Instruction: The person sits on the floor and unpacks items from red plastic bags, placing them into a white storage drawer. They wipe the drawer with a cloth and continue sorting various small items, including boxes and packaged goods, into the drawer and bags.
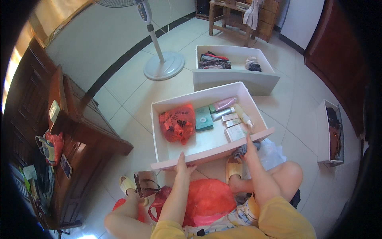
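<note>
Both of my hands hold the front panel of a white drawer, my left hand near its left part and my right hand near its right end, with a dark cloth beside it. Inside lie a red plastic bag, a teal box, a pink tube, a silver tube, a bottle with a white cap and several small boxes. A full red bag sits between my legs.
Another drawer with folded clothes stands beyond, near a pedestal fan and a wooden chair. A narrow drawer is at the right. Wooden furniture stands left. A paper bag and a white plastic bag lie on the floor.
</note>
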A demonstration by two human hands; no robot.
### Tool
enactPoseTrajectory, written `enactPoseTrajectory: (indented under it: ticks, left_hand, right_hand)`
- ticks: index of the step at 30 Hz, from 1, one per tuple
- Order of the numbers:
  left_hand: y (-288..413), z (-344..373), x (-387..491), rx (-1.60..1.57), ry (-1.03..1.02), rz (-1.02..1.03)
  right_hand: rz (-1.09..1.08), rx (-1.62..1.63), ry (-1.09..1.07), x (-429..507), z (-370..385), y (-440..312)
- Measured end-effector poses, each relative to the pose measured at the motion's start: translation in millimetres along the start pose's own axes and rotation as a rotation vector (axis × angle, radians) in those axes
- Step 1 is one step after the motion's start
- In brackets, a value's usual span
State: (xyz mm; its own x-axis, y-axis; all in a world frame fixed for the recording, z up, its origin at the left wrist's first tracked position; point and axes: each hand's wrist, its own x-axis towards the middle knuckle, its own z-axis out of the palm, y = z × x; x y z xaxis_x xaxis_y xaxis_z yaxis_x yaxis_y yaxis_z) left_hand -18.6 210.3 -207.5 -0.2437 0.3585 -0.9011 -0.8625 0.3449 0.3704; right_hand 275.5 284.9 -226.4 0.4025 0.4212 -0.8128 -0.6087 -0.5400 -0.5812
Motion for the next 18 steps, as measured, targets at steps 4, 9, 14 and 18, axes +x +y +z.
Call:
enactPoseTrajectory:
  ticks: [4, 9, 14, 18]
  left_hand:
    - [-7, 18, 2, -0.024, 0.056, 0.045]
    - [2, 2, 11, -0.094, 0.11, 0.089]
    - [-13, -14, -6, -0.157, 0.105, 0.055]
    - [-32, -12, -29, -0.274, 0.074, 0.045]
  right_hand:
    - [-0.221, 0.011, 0.111, 76, -12, 14]
    - [-0.373, 0.025, 0.209, 22, 21, 16]
    - [-0.335, -0.255, 0.185, -73, 30, -28]
    - [-0.366, -0.305, 0.136, -15, 26, -25]
